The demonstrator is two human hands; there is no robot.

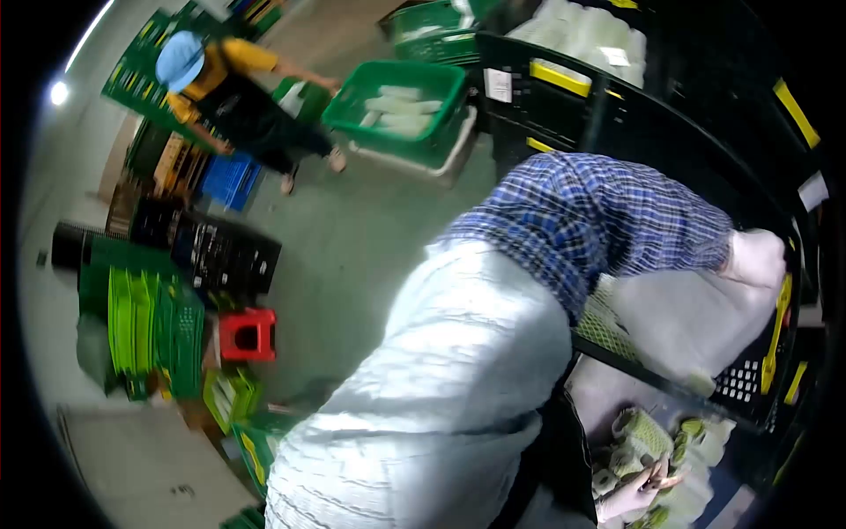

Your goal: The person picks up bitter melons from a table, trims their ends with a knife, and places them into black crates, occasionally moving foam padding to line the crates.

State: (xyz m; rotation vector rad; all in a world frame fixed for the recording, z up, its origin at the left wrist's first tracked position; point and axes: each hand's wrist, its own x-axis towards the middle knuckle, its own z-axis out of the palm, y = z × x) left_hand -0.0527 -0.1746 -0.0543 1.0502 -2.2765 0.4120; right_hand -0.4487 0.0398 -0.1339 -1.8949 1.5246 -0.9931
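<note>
My left hand [756, 257], white-gloved below a blue plaid sleeve [608, 207], is closed at the far right on a corner of a white sheet [696, 317]. The sheet lies in a black crate [762, 379], partly over pale green netting [608, 322]. Lower down, my right hand [627, 501], in a pale glove, rests among pale green vegetables in foam nets [641, 434]. Its fingers look bent around something small that I cannot make out. Wrapped white pieces [701, 480] lie beside it.
A person [229, 97] in a blue cap stands by a green crate [392, 110] of white wrapped items. Black crates [538, 97] line the upper right. A red stool [248, 334], stacked green crates [154, 326] and black crates [225, 251] stand at left.
</note>
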